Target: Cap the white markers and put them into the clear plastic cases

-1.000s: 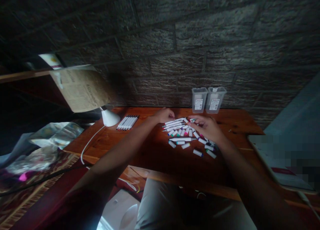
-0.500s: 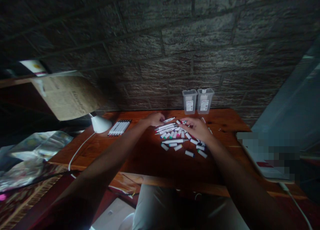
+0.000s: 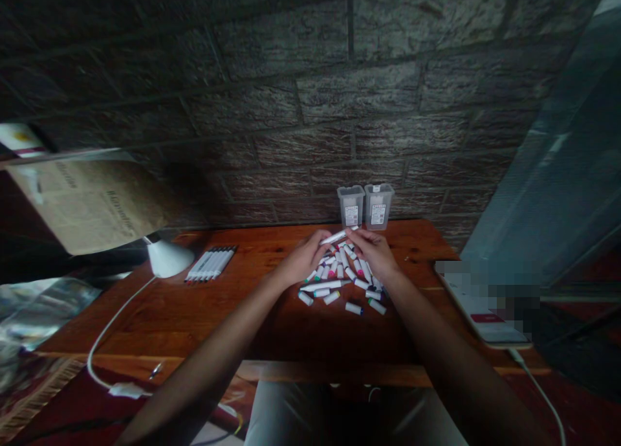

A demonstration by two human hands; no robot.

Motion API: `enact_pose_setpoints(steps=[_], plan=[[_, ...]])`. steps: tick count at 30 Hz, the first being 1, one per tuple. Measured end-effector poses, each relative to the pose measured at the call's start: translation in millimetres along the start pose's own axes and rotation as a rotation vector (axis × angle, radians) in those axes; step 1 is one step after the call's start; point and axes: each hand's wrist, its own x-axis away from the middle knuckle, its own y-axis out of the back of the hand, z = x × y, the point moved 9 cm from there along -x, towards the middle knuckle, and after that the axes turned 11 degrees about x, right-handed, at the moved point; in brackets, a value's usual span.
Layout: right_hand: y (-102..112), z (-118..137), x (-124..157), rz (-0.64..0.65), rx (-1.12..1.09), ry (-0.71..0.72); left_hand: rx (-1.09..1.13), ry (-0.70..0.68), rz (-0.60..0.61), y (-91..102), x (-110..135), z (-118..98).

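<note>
Left hand point(image 3: 305, 257) and right hand point(image 3: 372, 252), earlier apart, now both grip one white marker point(image 3: 337, 237) at twelve o'clock of the loose caps point(image 3: 344, 257). Lamp point(image 3: 169, 258) sits further toward nine o'clock in view.

Dim light; dark block wall point(image 3: 320, 96) behind wooden desk point(image 3: 257, 248); fringed rug point(image 3: 39, 381) lower left.
</note>
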Motion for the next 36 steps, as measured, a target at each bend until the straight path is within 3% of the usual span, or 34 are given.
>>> enact_pose_setpoints(steps=[7,11,14,17,23,29,33,36], plan=[[-8,-5,-1,0.009,0.03,0.056,-0.242,0.115,0.03,-29.0,3,18],[-11,2,-1,0.009,0.038,0.105,-0.354,0.219,0.008,-23.4,5,24],[-11,7,-2,0.011,0.059,0.125,-0.28,0.204,0.015,-18.9,6,24],[2,8,-5,-0.056,0.054,0.107,-0.156,0.166,0.012,-16.8,9,26],[47,-9,-15,-0.311,-0.059,-0.01,-0.088,0.11,0.03,-24.4,16,35],[47,-14,-15,-0.324,-0.093,-0.065,-0.074,0.051,0.139,-40.8,19,32],[43,-11,-14,-0.28,-0.126,-0.064,-0.06,0.013,0.095,-30.7,19,29],[40,-3,-13,-0.245,-0.18,-0.036,-0.068,0.037,-0.05,-6.8,20,30]])
